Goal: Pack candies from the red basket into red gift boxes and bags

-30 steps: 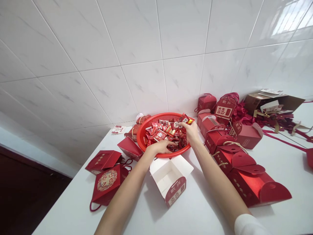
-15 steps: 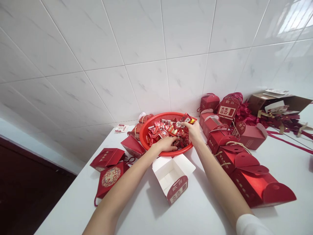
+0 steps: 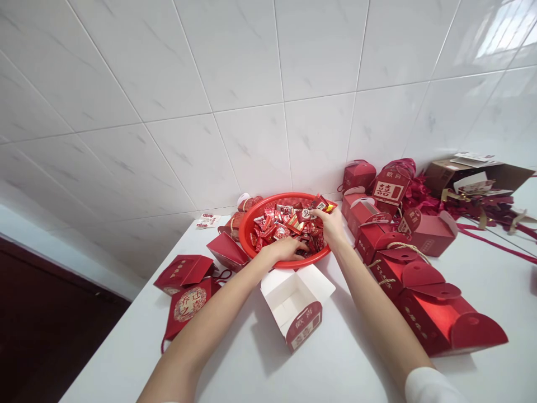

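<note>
Glossy white tiled wall over a pale counter crowded with red

From your head camera, a round red plastic mesh basket sits near the wall, with foil-wrapped red sweets heaped almost to its rim. Your left hand lies on the near side of the heap, fingers extended and relaxed, touching the sweets without any visible hold. Your right hand is at the heap's right side, its fingers curled in among the packets; you cannot tell whether they grasp one.

Just below the basket's near rim, an open white-lined red box stands with its flaps spread and no sweets showing inside. To your right, a row of glossy red gift boxes with twine handles has its rounded flaps folded closed. To your left lie two flat red printed boxes. Beyond them all, a brown cardboard carton sits among tangled red ribbons.

So far, the heap remains large, one box stands open, and the others look closed, though their contents are hidden.
</note>
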Demonstrator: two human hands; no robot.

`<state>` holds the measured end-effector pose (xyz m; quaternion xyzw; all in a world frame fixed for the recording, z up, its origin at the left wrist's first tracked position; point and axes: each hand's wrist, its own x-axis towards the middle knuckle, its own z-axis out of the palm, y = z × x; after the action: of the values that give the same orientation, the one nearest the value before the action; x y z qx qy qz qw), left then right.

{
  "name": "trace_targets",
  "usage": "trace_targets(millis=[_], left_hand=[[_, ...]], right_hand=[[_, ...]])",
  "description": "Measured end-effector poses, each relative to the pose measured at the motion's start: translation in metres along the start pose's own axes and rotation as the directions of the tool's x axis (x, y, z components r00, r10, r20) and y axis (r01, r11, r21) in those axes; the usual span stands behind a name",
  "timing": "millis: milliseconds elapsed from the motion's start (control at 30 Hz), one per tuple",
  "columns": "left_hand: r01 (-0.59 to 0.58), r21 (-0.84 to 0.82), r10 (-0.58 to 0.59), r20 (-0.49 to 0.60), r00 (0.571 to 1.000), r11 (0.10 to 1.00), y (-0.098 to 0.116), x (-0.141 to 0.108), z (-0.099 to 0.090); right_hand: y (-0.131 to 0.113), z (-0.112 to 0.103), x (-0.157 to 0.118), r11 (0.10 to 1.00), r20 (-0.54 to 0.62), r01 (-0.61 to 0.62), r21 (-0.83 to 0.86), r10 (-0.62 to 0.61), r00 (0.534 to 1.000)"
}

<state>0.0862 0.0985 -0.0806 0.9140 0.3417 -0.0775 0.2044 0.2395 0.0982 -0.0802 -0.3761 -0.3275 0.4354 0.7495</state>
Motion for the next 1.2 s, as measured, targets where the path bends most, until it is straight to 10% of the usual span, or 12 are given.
trace_targets(millis=[533, 867, 1200], left_hand=[[0.057, -0.311, -0.023, 0.112, 0.993, 0.949, -0.0043, -0.0011, -0.0003], [-0.065, -0.386, -0.103, -0.399, 0.911, 0.920, -0.0022, -0.0069, -0.0001], [0.022, -0.343, -0.202, -0.498, 0.843, 0.939, 0.0006, -0.0077, -0.0037]], right_hand=[[-0.0031, 0.0002, -0.0027, 1.000, 0.003, -0.010, -0.015, 0.010, 1.000], [-0.0039, 0.0004, -0.0016, 1.000, -0.026, 0.000, 0.008, 0.000, 1.000], [-0.0040, 0.0014, -0.0016, 1.000, -0.027, 0.000, -0.008, 0.000, 1.000]])
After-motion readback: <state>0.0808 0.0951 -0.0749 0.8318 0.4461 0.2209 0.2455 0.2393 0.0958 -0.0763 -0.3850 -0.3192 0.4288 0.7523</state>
